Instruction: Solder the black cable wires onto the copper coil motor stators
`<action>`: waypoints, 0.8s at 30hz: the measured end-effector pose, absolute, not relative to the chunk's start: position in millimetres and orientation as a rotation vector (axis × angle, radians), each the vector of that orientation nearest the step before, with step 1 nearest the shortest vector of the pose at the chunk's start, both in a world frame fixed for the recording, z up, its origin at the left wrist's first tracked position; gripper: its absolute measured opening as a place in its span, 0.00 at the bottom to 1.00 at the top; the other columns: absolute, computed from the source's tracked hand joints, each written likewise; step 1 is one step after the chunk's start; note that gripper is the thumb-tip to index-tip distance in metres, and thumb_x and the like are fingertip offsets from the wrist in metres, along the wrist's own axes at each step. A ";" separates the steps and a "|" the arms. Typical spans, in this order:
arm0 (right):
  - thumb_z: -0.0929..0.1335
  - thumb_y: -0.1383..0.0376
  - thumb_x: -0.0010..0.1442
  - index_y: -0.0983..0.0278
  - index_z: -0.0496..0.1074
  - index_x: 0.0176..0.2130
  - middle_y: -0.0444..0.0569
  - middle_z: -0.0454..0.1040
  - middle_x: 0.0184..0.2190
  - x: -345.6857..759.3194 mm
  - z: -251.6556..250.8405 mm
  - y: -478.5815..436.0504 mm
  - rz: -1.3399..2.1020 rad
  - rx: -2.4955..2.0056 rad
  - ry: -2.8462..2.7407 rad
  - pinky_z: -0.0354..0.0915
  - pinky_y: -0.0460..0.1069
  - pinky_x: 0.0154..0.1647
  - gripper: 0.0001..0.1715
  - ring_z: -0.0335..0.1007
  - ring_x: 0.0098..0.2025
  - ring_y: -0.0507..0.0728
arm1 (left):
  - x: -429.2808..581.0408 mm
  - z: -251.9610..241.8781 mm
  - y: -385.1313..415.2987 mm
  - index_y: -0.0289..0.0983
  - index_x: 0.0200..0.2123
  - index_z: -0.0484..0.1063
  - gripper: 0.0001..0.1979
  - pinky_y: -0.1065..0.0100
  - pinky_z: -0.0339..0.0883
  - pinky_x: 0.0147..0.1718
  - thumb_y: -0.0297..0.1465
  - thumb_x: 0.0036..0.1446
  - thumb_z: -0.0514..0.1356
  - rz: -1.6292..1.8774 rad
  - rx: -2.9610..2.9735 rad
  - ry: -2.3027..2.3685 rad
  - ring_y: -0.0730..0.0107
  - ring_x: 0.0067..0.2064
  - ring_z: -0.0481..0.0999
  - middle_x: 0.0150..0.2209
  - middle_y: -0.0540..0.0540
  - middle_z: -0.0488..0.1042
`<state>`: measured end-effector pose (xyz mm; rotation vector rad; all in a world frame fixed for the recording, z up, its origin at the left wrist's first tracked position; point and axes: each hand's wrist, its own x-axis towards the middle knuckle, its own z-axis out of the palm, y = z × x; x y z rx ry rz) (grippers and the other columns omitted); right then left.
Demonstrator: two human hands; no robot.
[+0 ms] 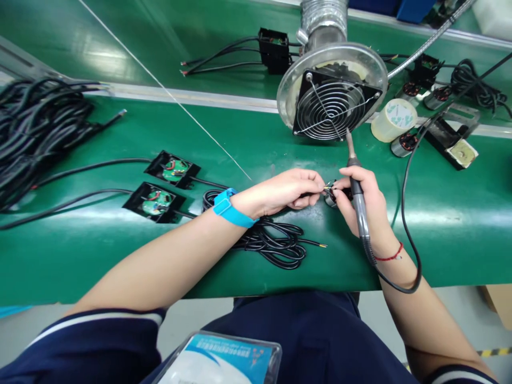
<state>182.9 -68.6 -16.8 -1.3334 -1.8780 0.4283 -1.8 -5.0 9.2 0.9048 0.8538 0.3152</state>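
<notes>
In front of me, my left hand [296, 188] pinches thin colored wires [327, 186] between thumb and fingertips. My right hand [374, 205] is closed around a soldering iron [359, 205], its metal tip pointing away from me, toward the fan grille. The thumb and forefinger of that hand also reach the wires and a small dark cylindrical part [331, 199], mostly hidden by my fingers. A coil of black cable [280, 242] lies beneath and beside my left wrist, its stripped colored ends toward the right.
A round fume extractor [330, 114] hangs just beyond my hands. Two black housings with green boards [158, 202] lie left, near a cable heap [44, 128]. A tape roll [394, 120], small motors [404, 144] and an iron stand [452, 140] sit right.
</notes>
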 end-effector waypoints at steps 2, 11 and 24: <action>0.66 0.70 0.62 0.54 0.62 0.55 0.42 0.77 0.38 179.8 -15.6 -71.3 0.340 -1.296 -1.904 0.67 0.55 0.46 0.23 0.75 0.39 0.56 | -2.1 8.4 -4.8 0.34 0.25 0.66 0.11 0.79 0.44 0.14 0.19 0.60 0.54 0.310 0.911 0.846 0.85 0.15 0.55 0.18 0.53 0.64; 0.62 0.68 0.65 0.56 0.67 0.51 0.47 0.71 0.32 172.7 -17.8 -72.2 -0.054 -1.455 -2.120 0.58 0.54 0.35 0.16 0.66 0.36 0.60 | -2.3 9.2 -3.8 0.33 0.25 0.66 0.11 0.79 0.43 0.14 0.19 0.60 0.55 0.370 0.874 0.842 0.85 0.15 0.54 0.17 0.54 0.63; 0.66 0.70 0.62 0.55 0.62 0.53 0.42 0.74 0.37 166.0 -17.3 -70.4 0.550 -1.353 -1.755 0.71 0.52 0.43 0.21 0.74 0.37 0.53 | -3.7 5.9 -1.6 0.34 0.25 0.66 0.11 0.79 0.43 0.14 0.19 0.59 0.55 0.417 0.871 0.884 0.86 0.15 0.55 0.17 0.54 0.64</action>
